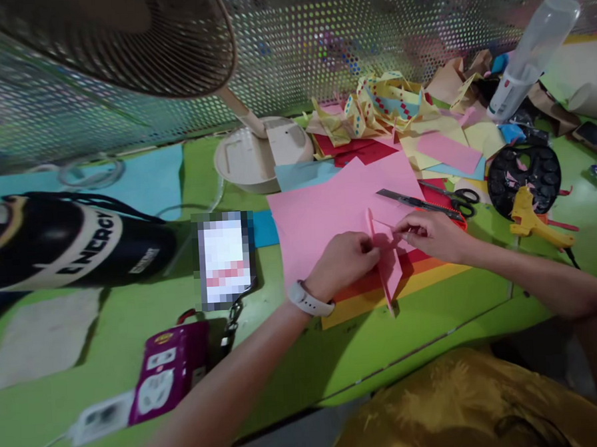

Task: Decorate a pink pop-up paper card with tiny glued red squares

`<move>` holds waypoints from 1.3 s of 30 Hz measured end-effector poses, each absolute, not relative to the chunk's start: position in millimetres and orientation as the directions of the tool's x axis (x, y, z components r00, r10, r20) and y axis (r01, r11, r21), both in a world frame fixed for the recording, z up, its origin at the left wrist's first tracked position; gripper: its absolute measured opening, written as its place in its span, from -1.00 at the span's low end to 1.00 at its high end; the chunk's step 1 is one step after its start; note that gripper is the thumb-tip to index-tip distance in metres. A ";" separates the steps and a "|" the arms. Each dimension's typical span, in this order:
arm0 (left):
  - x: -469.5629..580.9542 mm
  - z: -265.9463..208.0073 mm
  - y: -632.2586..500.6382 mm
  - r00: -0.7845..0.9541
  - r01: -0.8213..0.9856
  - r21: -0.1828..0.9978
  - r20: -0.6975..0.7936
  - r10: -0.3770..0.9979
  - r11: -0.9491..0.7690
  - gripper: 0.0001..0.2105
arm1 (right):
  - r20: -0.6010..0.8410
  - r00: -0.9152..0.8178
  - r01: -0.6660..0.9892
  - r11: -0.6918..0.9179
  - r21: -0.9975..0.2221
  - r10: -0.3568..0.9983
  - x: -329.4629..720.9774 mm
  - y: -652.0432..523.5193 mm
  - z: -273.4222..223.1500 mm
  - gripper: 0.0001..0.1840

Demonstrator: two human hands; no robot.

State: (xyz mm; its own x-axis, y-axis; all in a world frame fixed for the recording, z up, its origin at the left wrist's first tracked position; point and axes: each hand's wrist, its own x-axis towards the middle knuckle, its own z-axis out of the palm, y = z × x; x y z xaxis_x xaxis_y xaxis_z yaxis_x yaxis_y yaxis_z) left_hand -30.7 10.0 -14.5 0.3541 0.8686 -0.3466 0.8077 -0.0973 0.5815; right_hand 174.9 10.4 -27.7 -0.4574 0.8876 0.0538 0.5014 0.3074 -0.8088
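My left hand [345,264], with a pale watch on its wrist, is closed on a folded pink paper piece [392,278] that stands on edge. Facing it, my right hand [432,235] pinches something thin at the paper's upper right; its exact shape is too small to make out. Under both hands lie large pink sheets [318,212], with red, orange and yellow sheets [350,307] below them. A utility knife [412,202] lies just behind my right hand, beside dark-handled scissors [466,200].
A fan [262,149] stands behind the sheets, near paper scraps [387,105]. Rightward are a black palette [546,170], a yellow glue gun [544,229] and a clear bottle [534,51]. Leftward lie a black "ENERGY" item [144,241], a blurred-out rectangle [224,251] and a purple pouch [173,357].
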 end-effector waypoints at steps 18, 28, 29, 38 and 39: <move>-34.2 -19.9 3.5 0.302 0.805 0.576 -0.193 0.933 -0.142 -0.75 | -0.103 -0.402 0.745 0.259 -0.615 0.910 161.5 -4.7 -35.7 -0.98; -49.6 -44.6 -42.8 0.723 0.599 0.049 0.395 0.567 -0.799 -0.78 | 0.036 -0.502 0.736 0.449 -0.507 0.864 163.7 -7.9 -45.6 -0.90; -49.5 -46.3 -43.8 0.728 0.597 0.047 0.388 0.566 -0.801 -0.78 | 0.045 -0.509 0.733 0.460 -0.501 0.860 164.1 -8.1 -46.0 -0.89; -50.8 -52.4 -45.4 0.743 0.595 0.049 0.345 0.573 -0.802 -0.78 | 0.197 -0.754 0.609 0.779 -0.149 0.627 172.6 -7.1 -46.0 -0.75; -51.1 -52.4 -46.0 0.745 0.593 0.049 0.344 0.571 -0.803 -0.78 | 0.201 -0.778 0.587 0.803 -0.107 0.595 173.4 -6.7 -45.1 -0.74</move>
State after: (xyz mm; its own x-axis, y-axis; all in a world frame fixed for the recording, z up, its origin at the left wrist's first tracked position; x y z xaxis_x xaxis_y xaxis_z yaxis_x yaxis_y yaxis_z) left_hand -51.1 -46.0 -52.4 0.7452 0.5714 0.3438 0.5934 -0.8034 0.0492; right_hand 173.4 -6.7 -45.1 -0.7780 0.5952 0.2011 0.5865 0.8028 -0.1069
